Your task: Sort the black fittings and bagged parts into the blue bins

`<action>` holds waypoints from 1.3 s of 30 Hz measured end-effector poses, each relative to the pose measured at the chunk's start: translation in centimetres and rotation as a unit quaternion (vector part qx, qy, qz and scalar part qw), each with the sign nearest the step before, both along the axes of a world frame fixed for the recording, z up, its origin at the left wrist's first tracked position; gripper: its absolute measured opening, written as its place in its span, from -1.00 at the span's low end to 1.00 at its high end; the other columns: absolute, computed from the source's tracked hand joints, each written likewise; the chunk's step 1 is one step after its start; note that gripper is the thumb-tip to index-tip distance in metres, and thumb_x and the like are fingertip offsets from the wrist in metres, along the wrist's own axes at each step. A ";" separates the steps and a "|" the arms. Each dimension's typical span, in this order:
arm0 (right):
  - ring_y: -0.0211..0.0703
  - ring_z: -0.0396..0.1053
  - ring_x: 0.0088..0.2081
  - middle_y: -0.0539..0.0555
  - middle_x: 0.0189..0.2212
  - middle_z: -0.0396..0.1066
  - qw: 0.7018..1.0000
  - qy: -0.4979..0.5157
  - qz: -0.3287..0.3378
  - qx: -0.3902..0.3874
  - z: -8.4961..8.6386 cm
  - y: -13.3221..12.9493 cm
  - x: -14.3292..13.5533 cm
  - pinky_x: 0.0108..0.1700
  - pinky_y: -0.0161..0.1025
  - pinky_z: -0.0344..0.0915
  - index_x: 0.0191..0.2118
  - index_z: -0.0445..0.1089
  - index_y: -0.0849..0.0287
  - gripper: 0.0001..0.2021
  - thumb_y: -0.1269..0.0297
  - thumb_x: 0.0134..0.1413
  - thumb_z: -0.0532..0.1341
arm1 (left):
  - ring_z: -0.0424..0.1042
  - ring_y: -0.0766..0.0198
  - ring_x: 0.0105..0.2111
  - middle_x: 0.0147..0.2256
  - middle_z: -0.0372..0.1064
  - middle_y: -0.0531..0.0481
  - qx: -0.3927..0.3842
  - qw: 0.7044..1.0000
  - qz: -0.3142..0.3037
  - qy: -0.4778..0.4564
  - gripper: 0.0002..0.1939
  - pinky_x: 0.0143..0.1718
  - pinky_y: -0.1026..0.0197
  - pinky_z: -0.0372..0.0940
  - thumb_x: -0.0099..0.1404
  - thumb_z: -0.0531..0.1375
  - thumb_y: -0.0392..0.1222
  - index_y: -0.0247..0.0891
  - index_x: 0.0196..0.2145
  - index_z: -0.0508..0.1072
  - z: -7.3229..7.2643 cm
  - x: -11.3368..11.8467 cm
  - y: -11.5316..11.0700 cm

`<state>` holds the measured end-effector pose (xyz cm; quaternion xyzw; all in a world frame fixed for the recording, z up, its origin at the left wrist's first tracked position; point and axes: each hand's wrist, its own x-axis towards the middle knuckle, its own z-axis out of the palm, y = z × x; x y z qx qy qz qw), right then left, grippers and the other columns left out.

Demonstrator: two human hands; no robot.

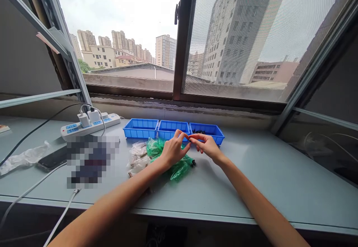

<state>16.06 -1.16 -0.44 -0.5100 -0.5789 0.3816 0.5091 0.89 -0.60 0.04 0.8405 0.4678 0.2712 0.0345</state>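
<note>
My left hand (pixel 175 148) and my right hand (pixel 206 146) meet in front of the blue bins, fingertips pinched together on a small black part (pixel 190 139). Its exact kind is too small to make out. Below my left hand lies a crumpled green plastic bag (pixel 179 169), with a few black pieces (pixel 193 163) at its right end. To its left is a clear plastic bag (pixel 138 157) with brownish pieces in it. Behind my hands stands the right blue bin (pixel 215 132), holding small black parts (pixel 199 131). The middle blue bin (pixel 167 127) is partly covered by my left hand.
The left blue bin (pixel 140 128) completes a row along the window wall. A white power strip (pixel 92 125) with plugs and cables sits at the back left. Nearer are a black phone (pixel 52 158), a crumpled clear wrapper (pixel 25 158) and a blurred-out item. The grey table's front edge (pixel 207 216) runs below my forearms.
</note>
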 end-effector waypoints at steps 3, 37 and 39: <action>-0.39 0.17 -0.69 0.03 -0.54 0.45 0.998 0.004 -0.053 0.022 -0.2 0.4 0.3 -0.70 -0.38 0.09 -0.42 0.49 0.20 -0.61 -0.03 -0.34 0.30 | 0.45 0.22 -0.34 -0.09 0.26 -0.01 -0.004 1.000 0.008 0.000 -0.76 -0.47 0.26 0.25 0.29 0.03 -0.07 -0.16 -0.11 0.28 0.0 0.0 0.0; -0.30 0.27 -0.60 -0.03 -0.64 0.41 0.942 -0.309 0.073 0.106 0.8 -1.1 1.1 -0.54 -0.35 0.17 -0.47 0.51 0.14 -0.86 0.21 -0.14 0.25 | 0.45 0.27 -0.37 -0.07 0.27 0.02 0.001 1.000 0.017 0.004 -0.79 -0.49 0.27 0.20 0.28 0.01 -0.17 -0.17 -0.12 0.26 -0.1 0.0 0.2; -0.32 0.24 -0.61 -0.03 -0.63 0.40 0.948 -0.291 0.094 0.086 0.9 -1.3 1.1 -0.54 -0.35 0.17 -0.42 0.51 0.15 -0.82 0.18 -0.21 0.30 | 0.45 0.28 -0.38 -0.08 0.28 0.02 0.005 1.000 0.015 0.000 -0.79 -0.49 0.27 0.20 0.28 0.01 -0.17 -0.16 -0.13 0.27 -0.3 0.0 0.2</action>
